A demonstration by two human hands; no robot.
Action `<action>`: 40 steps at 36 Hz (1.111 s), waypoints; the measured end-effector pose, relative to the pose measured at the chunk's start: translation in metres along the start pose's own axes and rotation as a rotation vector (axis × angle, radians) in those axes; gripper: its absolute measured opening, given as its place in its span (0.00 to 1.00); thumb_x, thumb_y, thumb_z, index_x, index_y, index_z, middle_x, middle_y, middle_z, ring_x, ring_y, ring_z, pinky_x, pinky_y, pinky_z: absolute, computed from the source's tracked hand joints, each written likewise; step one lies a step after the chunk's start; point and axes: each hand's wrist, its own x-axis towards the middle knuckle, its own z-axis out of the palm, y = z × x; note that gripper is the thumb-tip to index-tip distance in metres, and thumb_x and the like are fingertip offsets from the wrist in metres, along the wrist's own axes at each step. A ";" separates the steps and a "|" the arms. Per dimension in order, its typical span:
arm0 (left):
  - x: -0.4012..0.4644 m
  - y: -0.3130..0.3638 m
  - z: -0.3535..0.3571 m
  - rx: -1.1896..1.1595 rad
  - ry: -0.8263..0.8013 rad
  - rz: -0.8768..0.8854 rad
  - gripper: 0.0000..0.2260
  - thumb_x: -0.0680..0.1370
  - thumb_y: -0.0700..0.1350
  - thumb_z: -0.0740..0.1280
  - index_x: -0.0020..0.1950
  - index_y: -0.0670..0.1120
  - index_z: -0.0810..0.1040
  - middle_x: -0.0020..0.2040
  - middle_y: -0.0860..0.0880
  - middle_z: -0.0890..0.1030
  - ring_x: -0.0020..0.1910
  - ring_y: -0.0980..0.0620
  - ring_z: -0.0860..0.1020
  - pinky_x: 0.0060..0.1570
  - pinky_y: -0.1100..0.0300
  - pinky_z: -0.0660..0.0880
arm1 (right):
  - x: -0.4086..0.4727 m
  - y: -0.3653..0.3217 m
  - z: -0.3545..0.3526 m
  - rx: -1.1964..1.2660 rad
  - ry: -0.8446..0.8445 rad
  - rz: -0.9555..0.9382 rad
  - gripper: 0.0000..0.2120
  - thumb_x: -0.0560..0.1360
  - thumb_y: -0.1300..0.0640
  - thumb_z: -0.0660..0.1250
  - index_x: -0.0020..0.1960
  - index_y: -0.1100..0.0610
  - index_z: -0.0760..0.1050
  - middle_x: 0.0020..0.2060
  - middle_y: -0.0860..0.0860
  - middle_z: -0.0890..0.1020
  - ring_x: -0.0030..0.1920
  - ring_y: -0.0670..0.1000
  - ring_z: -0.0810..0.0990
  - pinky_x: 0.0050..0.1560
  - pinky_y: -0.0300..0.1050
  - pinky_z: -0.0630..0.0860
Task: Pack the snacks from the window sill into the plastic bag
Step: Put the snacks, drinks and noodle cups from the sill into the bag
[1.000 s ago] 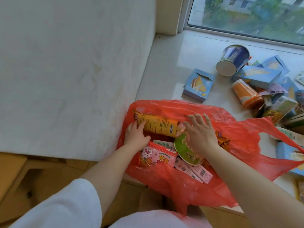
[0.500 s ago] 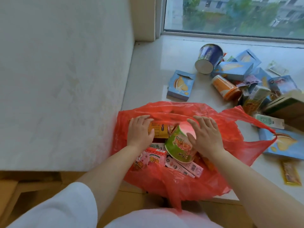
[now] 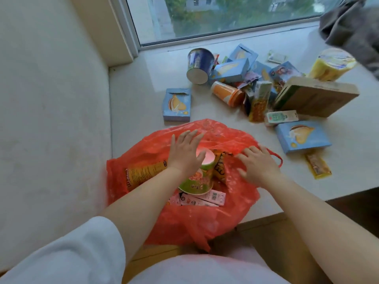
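A red plastic bag lies open at the near edge of the window sill. Inside it are a green cup on its side, a yellow-orange packet, an orange packet and a flat white box. My left hand rests with spread fingers on the cup's base. My right hand lies on the bag's right side, fingers spread over the plastic. On the sill lie a blue box, a blue cup and an orange tube.
Further right are several blue boxes, one at the front, a brown carton, a yellow cup, a white-green pack and a thin yellow packet. A white wall bounds the left, the window the back.
My left hand moved from the yellow-orange packet onto the green cup. My right hand left the cup and went to the bag's right side. The view swung right.
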 end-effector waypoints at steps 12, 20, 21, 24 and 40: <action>0.061 0.087 0.005 0.017 0.027 0.085 0.22 0.81 0.58 0.52 0.74 0.54 0.62 0.73 0.53 0.65 0.74 0.50 0.57 0.73 0.44 0.50 | 0.007 0.066 0.013 0.549 0.556 0.245 0.19 0.72 0.48 0.58 0.56 0.57 0.76 0.51 0.57 0.76 0.51 0.60 0.74 0.48 0.55 0.72; 0.111 0.170 0.022 0.032 -0.059 0.075 0.23 0.81 0.59 0.50 0.75 0.56 0.60 0.73 0.53 0.66 0.74 0.50 0.57 0.72 0.42 0.47 | 0.004 0.140 0.054 0.571 0.242 0.410 0.20 0.79 0.48 0.57 0.67 0.55 0.69 0.63 0.55 0.71 0.63 0.56 0.67 0.62 0.53 0.65; 0.116 0.179 0.025 0.027 -0.071 0.071 0.23 0.81 0.59 0.49 0.75 0.56 0.60 0.73 0.52 0.66 0.74 0.50 0.56 0.73 0.42 0.46 | 0.002 0.149 0.059 0.555 0.209 0.415 0.20 0.79 0.47 0.57 0.68 0.54 0.68 0.64 0.55 0.71 0.64 0.56 0.67 0.63 0.52 0.65; 0.125 0.203 0.035 0.027 -0.111 0.067 0.23 0.81 0.58 0.50 0.75 0.55 0.59 0.73 0.52 0.66 0.74 0.49 0.57 0.73 0.42 0.47 | -0.003 0.173 0.071 0.552 0.110 0.452 0.21 0.78 0.48 0.57 0.69 0.54 0.67 0.66 0.54 0.69 0.65 0.56 0.65 0.63 0.52 0.64; 0.161 0.242 0.090 0.142 -0.401 0.136 0.24 0.81 0.55 0.55 0.76 0.52 0.57 0.74 0.48 0.64 0.75 0.47 0.56 0.73 0.41 0.46 | -0.035 0.218 0.128 0.624 -0.178 0.816 0.22 0.77 0.51 0.58 0.69 0.57 0.64 0.65 0.56 0.68 0.65 0.57 0.65 0.62 0.51 0.66</action>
